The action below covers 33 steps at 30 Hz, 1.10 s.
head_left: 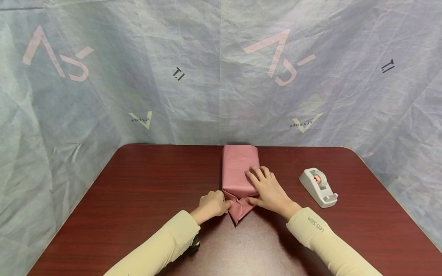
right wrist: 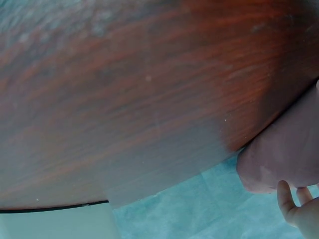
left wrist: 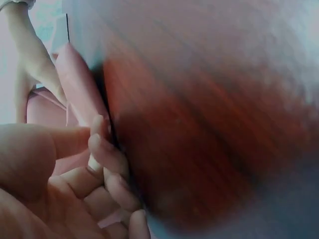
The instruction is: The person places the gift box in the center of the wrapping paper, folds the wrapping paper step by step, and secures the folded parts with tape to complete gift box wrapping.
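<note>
A box-shaped parcel in pink wrapping paper (head_left: pixel 239 166) lies lengthwise on the table, its near end folded into a pointed flap (head_left: pixel 238 212). On the flap's left side, my left hand (head_left: pixel 211 203) has its fingers curled and pinches the paper edge between thumb and forefinger, as the left wrist view shows beside the pink parcel (left wrist: pixel 82 92). My right hand (head_left: pixel 271 191) rests spread over the parcel's right side, fingertips on top and thumb against the flap's right fold. In the right wrist view only some fingers (right wrist: pixel 286 201) show, touching the parcel (right wrist: pixel 284 147).
A white tape dispenser (head_left: pixel 318 188) with a roll in it stands on the table to the right of the parcel. The dark red wooden table (head_left: pixel 155 184) runs back to a grey printed cloth (head_left: pixel 207 96) hanging behind it.
</note>
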Motion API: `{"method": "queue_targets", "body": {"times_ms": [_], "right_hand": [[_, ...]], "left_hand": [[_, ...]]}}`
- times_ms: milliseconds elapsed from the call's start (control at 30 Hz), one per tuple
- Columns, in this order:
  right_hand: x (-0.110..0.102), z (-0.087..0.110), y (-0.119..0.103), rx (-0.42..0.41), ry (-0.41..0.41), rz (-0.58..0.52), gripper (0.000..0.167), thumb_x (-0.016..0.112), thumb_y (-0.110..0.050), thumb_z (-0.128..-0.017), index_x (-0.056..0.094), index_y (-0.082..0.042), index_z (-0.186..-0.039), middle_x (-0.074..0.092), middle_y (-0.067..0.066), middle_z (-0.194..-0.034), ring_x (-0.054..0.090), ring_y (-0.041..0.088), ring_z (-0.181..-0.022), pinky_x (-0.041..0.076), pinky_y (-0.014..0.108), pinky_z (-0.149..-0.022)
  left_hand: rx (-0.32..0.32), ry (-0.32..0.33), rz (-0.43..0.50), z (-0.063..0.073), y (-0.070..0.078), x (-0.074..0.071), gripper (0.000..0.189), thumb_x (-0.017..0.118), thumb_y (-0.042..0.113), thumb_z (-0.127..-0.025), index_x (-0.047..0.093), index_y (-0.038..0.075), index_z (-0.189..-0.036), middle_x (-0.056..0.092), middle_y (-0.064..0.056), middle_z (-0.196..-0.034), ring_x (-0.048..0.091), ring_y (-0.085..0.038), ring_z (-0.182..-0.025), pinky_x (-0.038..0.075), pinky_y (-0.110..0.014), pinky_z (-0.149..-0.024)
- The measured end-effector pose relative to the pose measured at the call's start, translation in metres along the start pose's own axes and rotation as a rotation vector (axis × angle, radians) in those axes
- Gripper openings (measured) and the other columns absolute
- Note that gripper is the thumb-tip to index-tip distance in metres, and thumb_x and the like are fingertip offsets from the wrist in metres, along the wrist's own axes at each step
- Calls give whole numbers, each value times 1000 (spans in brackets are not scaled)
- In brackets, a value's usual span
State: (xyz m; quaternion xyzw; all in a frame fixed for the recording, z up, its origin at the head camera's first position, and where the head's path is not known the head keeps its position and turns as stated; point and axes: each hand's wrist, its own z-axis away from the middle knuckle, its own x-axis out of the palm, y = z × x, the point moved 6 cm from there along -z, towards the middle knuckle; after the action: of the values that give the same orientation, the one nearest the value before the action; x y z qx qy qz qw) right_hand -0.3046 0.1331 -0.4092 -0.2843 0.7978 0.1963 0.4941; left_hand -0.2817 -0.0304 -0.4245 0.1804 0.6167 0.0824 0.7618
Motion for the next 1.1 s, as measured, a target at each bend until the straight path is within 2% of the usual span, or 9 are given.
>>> {"method": "queue_targets", "body": {"times_ms": [100, 267, 400, 567, 767, 967, 1100], "right_hand": [[0, 0, 0, 4, -7, 1, 83, 73, -50, -64, 44, -8, -129, 40, 14, -130, 37, 38, -113, 37, 50, -85], [1, 0, 0, 9, -15, -1, 82, 73, -50, -65, 44, -8, -129, 40, 13, -130, 37, 37, -113, 37, 50, -84], [2, 0, 1, 14, -28, -1, 83, 72, -51, -65, 43, -9, -130, 40, 13, -130, 37, 36, -113, 37, 49, -85], [1, 0, 1, 5, -21, 9, 83, 72, -51, -65, 43, -9, -130, 41, 13, -130, 37, 36, -113, 38, 49, -85], [-2, -1, -1, -16, 4, 19, 82, 74, -51, -64, 45, -7, -128, 42, 15, -129, 39, 37, -112, 38, 50, -84], [-3, 0, -1, -25, 21, 10, 83, 74, -52, -63, 46, -7, -127, 43, 15, -127, 39, 37, -111, 39, 50, -82], [-1, 0, -1, -20, 17, 9, 84, 73, -55, -63, 45, -7, -127, 42, 14, -127, 38, 36, -111, 39, 49, -81]], "left_hand": [[-22, 33, -21, -1, -3, -4, 35, 60, 38, -81, 63, 15, -55, 62, 0, -59, 62, -20, -68, 46, -43, -70], [-10, 153, -103, -5, -6, -8, 42, 68, 49, -74, 63, 8, -67, 67, -13, -76, 64, -30, -74, 43, -42, -66], [17, 208, -147, -8, -8, -7, 47, 67, 53, -73, 63, 6, -67, 67, -14, -74, 64, -31, -70, 41, -41, -64], [63, 234, -158, -12, -9, -4, 45, 65, 52, -74, 61, 9, -63, 66, -12, -71, 64, -30, -67, 42, -40, -63], [130, 224, -165, -12, -8, -5, 45, 64, 50, -77, 61, 9, -61, 66, -11, -68, 65, -28, -67, 42, -39, -62], [120, 254, -262, -8, -2, -3, 45, 59, 51, -80, 67, 7, -73, 68, -12, -75, 66, -29, -71, 43, -39, -65], [121, 249, -263, -7, -1, -1, 44, 59, 50, -81, 67, 7, -73, 68, -13, -75, 66, -30, -70, 43, -39, -64]]}}
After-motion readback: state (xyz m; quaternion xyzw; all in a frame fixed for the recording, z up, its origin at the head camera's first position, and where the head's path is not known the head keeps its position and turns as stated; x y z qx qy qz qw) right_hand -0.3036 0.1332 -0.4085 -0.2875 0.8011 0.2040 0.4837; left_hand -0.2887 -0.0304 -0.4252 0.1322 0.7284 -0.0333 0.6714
